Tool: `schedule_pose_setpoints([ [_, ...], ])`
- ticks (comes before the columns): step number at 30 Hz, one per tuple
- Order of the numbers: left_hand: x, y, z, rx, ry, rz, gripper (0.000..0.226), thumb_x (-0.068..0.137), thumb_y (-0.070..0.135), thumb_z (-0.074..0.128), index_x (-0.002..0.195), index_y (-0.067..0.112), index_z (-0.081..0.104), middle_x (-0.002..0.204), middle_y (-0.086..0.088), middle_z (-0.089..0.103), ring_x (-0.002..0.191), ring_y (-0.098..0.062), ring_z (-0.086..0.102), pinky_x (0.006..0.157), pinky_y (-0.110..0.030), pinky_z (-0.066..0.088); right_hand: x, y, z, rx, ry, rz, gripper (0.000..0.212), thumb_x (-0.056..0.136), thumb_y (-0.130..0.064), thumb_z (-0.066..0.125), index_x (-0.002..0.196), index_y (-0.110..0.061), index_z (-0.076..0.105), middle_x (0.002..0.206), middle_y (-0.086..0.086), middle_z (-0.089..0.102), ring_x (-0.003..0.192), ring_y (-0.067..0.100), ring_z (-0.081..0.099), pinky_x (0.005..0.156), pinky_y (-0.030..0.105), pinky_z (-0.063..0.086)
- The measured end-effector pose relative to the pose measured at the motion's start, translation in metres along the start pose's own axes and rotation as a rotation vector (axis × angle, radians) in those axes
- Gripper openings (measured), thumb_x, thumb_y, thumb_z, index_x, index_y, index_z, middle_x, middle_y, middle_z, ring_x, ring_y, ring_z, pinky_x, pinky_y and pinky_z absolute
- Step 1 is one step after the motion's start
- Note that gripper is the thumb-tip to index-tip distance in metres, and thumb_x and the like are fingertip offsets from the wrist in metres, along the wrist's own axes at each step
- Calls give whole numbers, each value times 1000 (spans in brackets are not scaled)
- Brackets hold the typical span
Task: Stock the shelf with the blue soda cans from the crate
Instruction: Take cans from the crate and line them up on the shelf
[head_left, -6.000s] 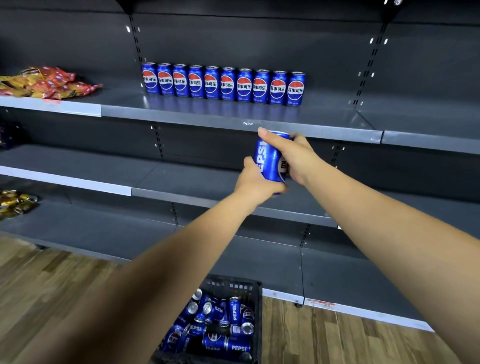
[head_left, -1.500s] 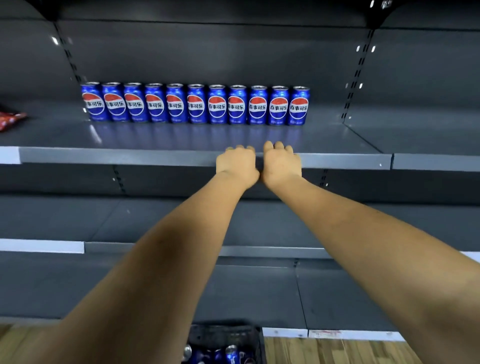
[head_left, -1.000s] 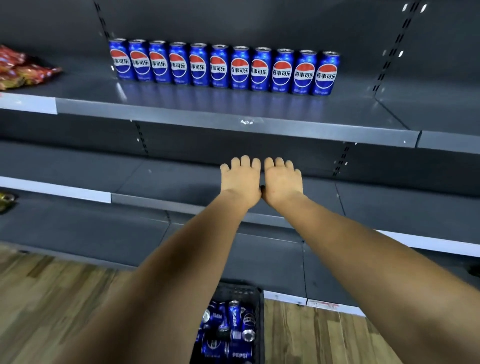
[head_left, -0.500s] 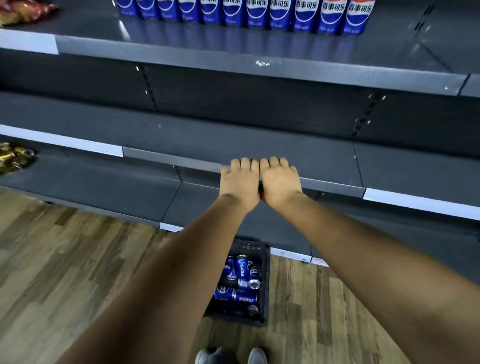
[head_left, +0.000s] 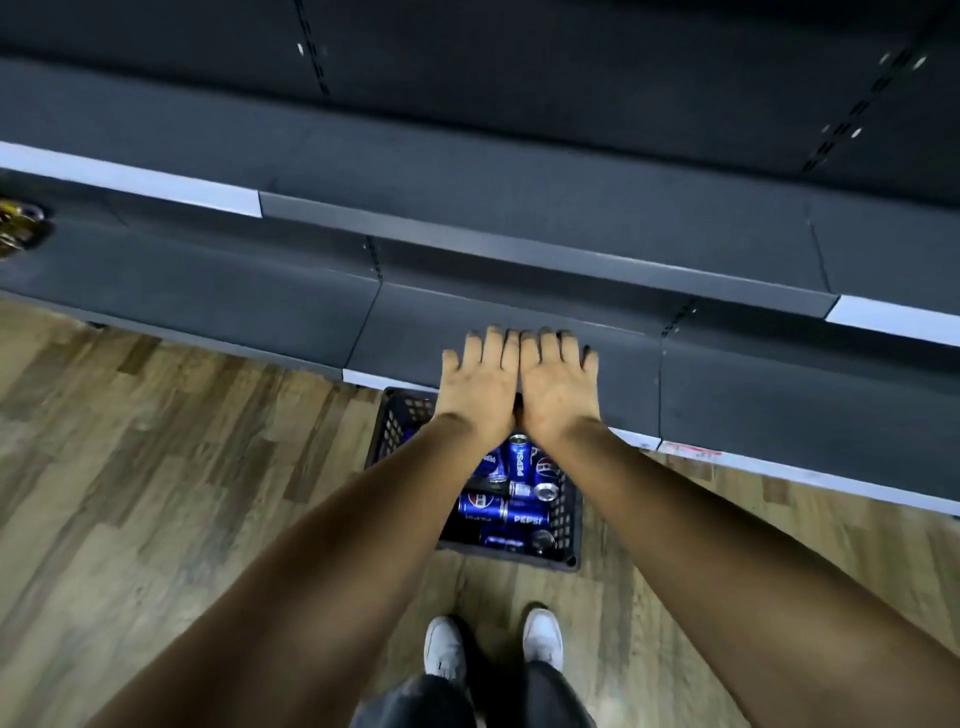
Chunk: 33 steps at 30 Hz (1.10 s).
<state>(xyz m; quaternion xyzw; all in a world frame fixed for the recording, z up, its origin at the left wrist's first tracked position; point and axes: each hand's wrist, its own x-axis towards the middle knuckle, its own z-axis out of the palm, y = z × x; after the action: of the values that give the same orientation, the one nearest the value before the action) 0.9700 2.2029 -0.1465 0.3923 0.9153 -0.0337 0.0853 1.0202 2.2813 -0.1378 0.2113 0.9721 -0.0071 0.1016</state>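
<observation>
A black plastic crate (head_left: 567, 525) stands on the wooden floor against the lowest shelf. Several blue soda cans (head_left: 506, 506) lie jumbled inside it. My left hand (head_left: 480, 387) and my right hand (head_left: 558, 387) are stretched out side by side above the crate's far end, palms down, fingers straight, touching each other and holding nothing. My forearms hide part of the crate. The stocked shelf with the row of cans is out of view above.
Dark grey shelves (head_left: 519, 249) run across the upper half of the view. Some gold-coloured packets (head_left: 18, 228) sit at the far left of a lower shelf. My white shoes (head_left: 493, 647) stand on the floor just before the crate.
My view has tilted down from the shelf to the floor. The row of cans left the frame, and both empty hands dropped together to above the crate.
</observation>
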Motion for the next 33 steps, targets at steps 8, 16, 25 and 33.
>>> schedule_pose_setpoints([
  [8, 3, -14, 86, -46, -81, -2, 74, 91, 38, 43, 148, 11, 6, 152, -12, 14, 136, -32, 20, 108, -47, 26, 15, -18, 83, 41, -142, -3, 74, 85, -25, 56, 146, -12, 16, 147, 10, 27, 132, 31, 28, 108, 45, 25],
  [16, 8, -13, 231, -83, -302, 7, 77, 95, 38, 40, 150, 12, -5, 157, -14, -1, 143, -33, 5, 113, -50, 15, 19, -21, 231, 124, -286, -25, 78, 82, -26, 65, 145, -13, 21, 145, 10, 31, 131, 30, 33, 104, 44, 33],
  [25, 46, -13, 401, -62, -502, -32, 83, 94, 22, 47, 149, 12, -14, 158, -16, -3, 145, -35, 1, 116, -48, 15, 50, -5, 402, 163, -418, -18, 71, 86, -26, 63, 143, -13, 23, 140, 13, 39, 124, 31, 44, 93, 40, 42],
  [33, 99, -21, 525, -307, -639, -274, 67, 89, 18, 57, 145, 8, 21, 146, -15, 31, 134, -35, 29, 107, -45, 29, 99, 31, 524, -49, -595, 77, 52, 94, -10, 48, 142, -8, 28, 140, 18, 40, 126, 35, 42, 99, 42, 37],
])
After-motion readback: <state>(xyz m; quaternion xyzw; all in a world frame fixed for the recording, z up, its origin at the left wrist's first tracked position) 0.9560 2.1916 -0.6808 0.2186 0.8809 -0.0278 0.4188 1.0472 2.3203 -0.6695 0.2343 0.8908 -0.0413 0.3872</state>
